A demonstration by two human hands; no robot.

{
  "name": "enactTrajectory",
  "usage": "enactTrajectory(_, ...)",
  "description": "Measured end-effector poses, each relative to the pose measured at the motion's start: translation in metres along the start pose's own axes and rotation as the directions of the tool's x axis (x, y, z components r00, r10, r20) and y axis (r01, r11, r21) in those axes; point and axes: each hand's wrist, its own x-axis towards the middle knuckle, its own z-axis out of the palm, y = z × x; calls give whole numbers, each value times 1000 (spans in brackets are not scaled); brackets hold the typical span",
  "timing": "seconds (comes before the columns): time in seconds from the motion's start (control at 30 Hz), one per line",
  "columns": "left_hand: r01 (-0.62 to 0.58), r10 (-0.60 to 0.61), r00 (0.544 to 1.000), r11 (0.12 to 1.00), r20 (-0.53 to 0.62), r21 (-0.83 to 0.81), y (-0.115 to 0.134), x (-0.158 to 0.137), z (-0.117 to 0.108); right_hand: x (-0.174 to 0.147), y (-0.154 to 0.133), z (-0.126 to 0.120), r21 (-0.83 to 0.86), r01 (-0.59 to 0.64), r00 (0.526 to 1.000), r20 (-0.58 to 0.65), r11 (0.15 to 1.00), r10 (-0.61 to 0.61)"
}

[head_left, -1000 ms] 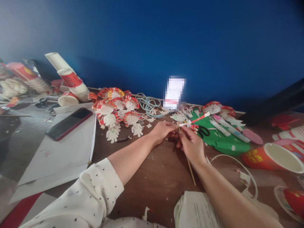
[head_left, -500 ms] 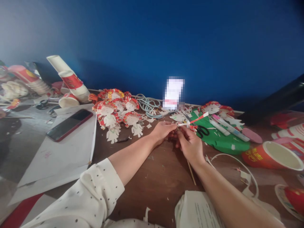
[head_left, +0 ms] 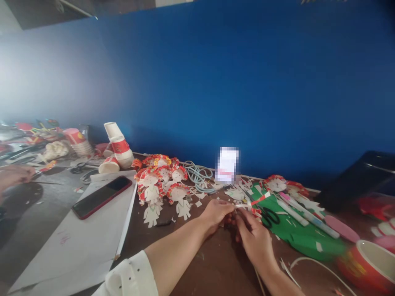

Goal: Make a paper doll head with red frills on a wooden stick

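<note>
My left hand [head_left: 217, 214] and my right hand [head_left: 253, 235] meet above the brown table, fingers pinched together. Between their fingertips is a narrow red-and-white paper strip [head_left: 260, 199], its far end sticking out to the right. A thin stick [head_left: 259, 280] slants down from beneath my right hand; whether the fingers grip it is hidden. Just past my right fingers lie a small red patterned scrap [head_left: 256, 212] and black-handled scissors [head_left: 270, 218]. To the left sit several paper dolls [head_left: 182, 205] with red frilled edges.
A dark phone [head_left: 103, 197] rests on white paper [head_left: 64, 250] at left. Green sheet [head_left: 296, 230] with markers [head_left: 319, 222] lies right, near a red paper cup [head_left: 367, 265]. A blurred lit screen [head_left: 227, 164] stands by the blue wall [head_left: 197, 82]. Another person's hand [head_left: 18, 176] is far left.
The view has tilted upward, so the table sits lower in the picture and another person's hand shows more at left. Both my hands stay together on the strip.
</note>
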Motion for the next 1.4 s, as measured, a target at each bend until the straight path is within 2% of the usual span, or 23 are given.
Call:
enactTrajectory(0.23, 49, -47, 998, 997, -37, 56, 3, -1, 1, 1, 8, 1, -64, 18, 1000, 3, 998, -18)
enactTrajectory(0.4, 59, -56, 997, 997, -56, 48, 3, -1, 2, 2, 13, 1, -99, 72, 997, -35, 992, -76)
enactTrajectory(0.7, 97, -95, 992, 995, -89, 21, 7, -4, 3, 2, 5, -1, -132, 140, 988, -51, 981, -148)
enactTrajectory(0.83, 93, -91, 990, 996, -110, 17, 7, -5, 4, 1, 3, -1, -146, 135, 988, -51, 980, -143)
enactTrajectory(1.13, 61, -62, 998, 997, -19, -54, 1, 1, -1, 7, 6, -5, -148, 121, 989, -66, 982, -132)
enactTrajectory(1.23, 50, -50, 999, 997, 5, -64, 2, 0, -2, 8, 2, -8, -131, 92, 994, -51, 987, -100)
enactTrajectory(1.4, 21, -17, 998, 997, 58, -74, 2, -1, -3, 7, -6, -7, 0, -92, 996, -20, 996, 92)
